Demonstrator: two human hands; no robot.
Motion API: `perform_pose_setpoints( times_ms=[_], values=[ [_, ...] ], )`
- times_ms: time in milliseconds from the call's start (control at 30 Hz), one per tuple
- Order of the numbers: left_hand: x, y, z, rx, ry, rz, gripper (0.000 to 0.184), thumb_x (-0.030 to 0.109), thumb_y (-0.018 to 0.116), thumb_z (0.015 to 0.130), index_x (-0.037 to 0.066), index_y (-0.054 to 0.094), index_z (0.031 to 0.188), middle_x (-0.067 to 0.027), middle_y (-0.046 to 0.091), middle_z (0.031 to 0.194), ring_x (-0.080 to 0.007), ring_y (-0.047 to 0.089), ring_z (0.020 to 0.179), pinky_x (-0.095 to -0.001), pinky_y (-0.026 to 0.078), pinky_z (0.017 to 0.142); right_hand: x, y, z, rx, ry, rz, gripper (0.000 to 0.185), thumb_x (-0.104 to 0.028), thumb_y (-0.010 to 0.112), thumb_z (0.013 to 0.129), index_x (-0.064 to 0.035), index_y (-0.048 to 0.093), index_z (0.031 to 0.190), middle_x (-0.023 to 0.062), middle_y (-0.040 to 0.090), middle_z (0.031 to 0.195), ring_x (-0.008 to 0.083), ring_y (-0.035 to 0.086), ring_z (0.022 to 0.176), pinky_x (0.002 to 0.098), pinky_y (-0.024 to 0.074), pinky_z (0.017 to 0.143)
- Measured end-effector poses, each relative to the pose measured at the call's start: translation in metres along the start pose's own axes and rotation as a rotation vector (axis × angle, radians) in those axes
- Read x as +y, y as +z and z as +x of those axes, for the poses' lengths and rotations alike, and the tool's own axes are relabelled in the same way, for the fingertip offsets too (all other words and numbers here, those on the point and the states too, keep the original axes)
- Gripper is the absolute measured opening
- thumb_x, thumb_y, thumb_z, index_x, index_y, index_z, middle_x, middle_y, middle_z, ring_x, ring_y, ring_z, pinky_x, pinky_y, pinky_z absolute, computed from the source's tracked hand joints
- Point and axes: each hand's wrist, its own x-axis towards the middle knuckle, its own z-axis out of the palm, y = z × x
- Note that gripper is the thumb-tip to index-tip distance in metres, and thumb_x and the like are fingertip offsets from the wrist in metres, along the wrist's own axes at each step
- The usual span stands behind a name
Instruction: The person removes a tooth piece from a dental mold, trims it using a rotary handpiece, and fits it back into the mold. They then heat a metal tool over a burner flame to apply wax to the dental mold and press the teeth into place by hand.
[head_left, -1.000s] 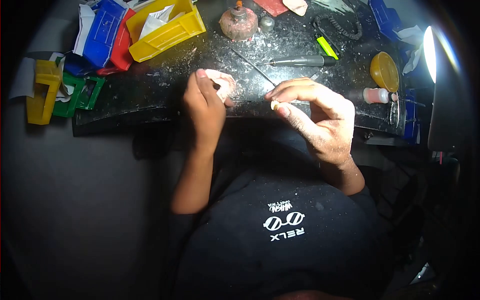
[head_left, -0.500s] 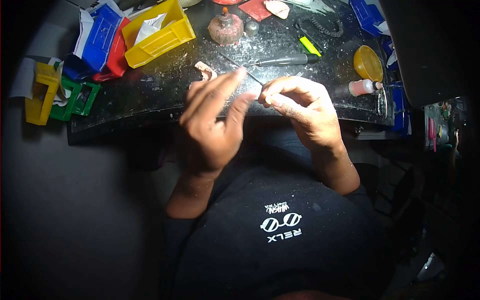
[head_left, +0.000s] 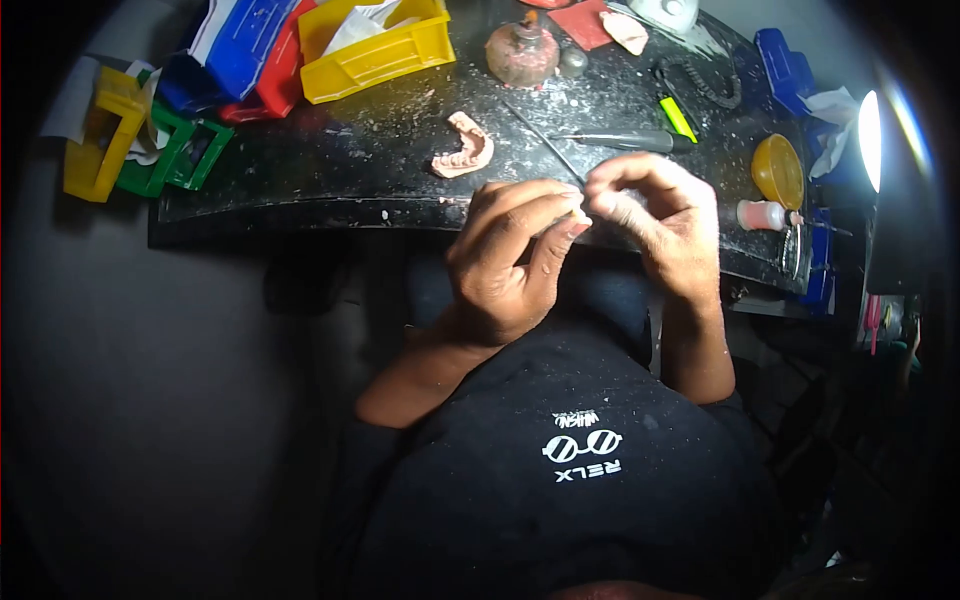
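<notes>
Between the thumb and fingers of my left hand (head_left: 515,255) is a small pale piece (head_left: 578,215), largely covered by the fingertips. My right hand (head_left: 660,215) is beside it, thumb and index finger pinched together near the piece; what they hold, if anything, is too small to tell. A thin dark rod (head_left: 540,138) lies on the black table and its near end reaches my right fingertips. The pink horseshoe-shaped dental model (head_left: 465,147) rests on the table beyond my left hand. A grey pen-like tool (head_left: 635,139) lies behind my right hand.
Yellow (head_left: 380,60), blue and red bins stand at the back left, green ones at the left edge. A lit burner (head_left: 522,55) is at the back. Rightward are a green marker (head_left: 678,118), an orange bowl (head_left: 778,170), a pink bottle (head_left: 762,215) and a bright lamp (head_left: 870,140).
My left hand has let go of the dental model, which now lies on the table, and has moved right to take the small pale piece that was in my right hand.
</notes>
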Motion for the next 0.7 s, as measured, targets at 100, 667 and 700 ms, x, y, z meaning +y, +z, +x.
perform_pose_setpoints(
  times_ms=[100,667,700],
  values=[
    [-0.003,0.001,-0.005,0.019,-0.024,-0.03,0.015,-0.002,0.077,0.089,-0.002,0.071,0.103,-0.0147,0.074,0.1,-0.0247,0.069,0.086,-0.0326,0.055,0.077,0.018,-0.026,0.027,0.123,-0.309,-0.841,0.028,-0.016,0.085,0.082,-0.0035,0.074,0.105,0.0102,0.074,0.104,0.0273,0.068,0.1,0.0378,0.0518,0.093],
    [-0.005,0.002,-0.004,0.092,-0.237,-0.367,0.021,-0.004,0.065,0.099,-0.008,0.058,0.118,-0.0178,0.066,0.113,-0.0113,0.062,0.086,-0.0232,0.052,0.073,-0.008,-0.021,0.026,-0.049,-0.183,-0.474,0.02,-0.009,0.066,0.097,0.0003,0.063,0.114,0.0117,0.067,0.087,0.0225,0.064,0.077,0.0323,0.0523,0.074],
    [-0.002,0.003,0.0,0.095,-0.233,-0.383,0.019,-0.003,0.066,0.099,-0.007,0.057,0.115,-0.0176,0.066,0.111,-0.011,0.061,0.084,-0.0231,0.052,0.072,-0.02,-0.017,0.023,-0.117,-0.198,-0.481,0.021,-0.014,0.068,0.093,0.0003,0.063,0.108,0.0086,0.063,0.079,0.0206,0.061,0.069,0.033,0.0507,0.068]
  ],
)
